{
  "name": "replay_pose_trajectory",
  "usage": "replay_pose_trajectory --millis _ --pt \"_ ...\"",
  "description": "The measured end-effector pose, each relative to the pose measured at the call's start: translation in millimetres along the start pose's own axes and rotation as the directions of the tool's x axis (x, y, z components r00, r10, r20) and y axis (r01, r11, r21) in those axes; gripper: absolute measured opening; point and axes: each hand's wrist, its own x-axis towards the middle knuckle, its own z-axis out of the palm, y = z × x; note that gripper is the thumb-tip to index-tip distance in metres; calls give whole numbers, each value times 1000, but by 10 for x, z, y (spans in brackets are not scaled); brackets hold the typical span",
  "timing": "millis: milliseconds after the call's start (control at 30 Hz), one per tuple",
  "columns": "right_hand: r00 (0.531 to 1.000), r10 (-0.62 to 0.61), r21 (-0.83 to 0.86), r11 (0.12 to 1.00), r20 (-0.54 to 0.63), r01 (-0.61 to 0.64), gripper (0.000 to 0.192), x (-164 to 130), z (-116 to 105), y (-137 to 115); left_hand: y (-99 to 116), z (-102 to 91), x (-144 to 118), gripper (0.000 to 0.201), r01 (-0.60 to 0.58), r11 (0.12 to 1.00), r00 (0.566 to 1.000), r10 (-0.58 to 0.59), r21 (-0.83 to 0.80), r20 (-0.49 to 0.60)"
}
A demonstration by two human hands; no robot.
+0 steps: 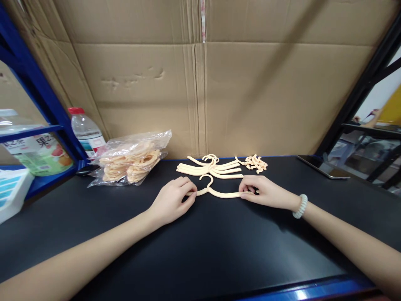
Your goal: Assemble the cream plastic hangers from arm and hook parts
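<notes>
A cream-coloured clothes hanger (224, 195) is between my hands, its hook pointing away from me. My left hand (175, 197) pinches the end of its left arm. At the other end, my right hand (261, 191) grips the right arm between thumb and fingers; that wrist wears a pale coiled band (300, 206). Just behind lies a pile of similar hangers (196, 169), their hooks bunched in the middle. To the right of the pile is a small heap of cream curved pieces (255, 163).
A clear plastic bag (131, 161) of cream pieces lies at the back left, beside a red-capped bottle (87, 131). A flat phone-like or tablet-like device (322, 168) rests at the back right. Cardboard (140, 83) walls the black table's (203, 255) far edge; blue shelving (34, 79) stands left.
</notes>
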Motion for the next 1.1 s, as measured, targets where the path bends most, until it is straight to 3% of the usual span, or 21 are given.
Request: replay_pose_trajectory --millis 1100 --pt "1000 -11 -4 1000 -26 10 22 13 34 -21 -4 -2 -6 14 6 1000 999 -6 2 32"
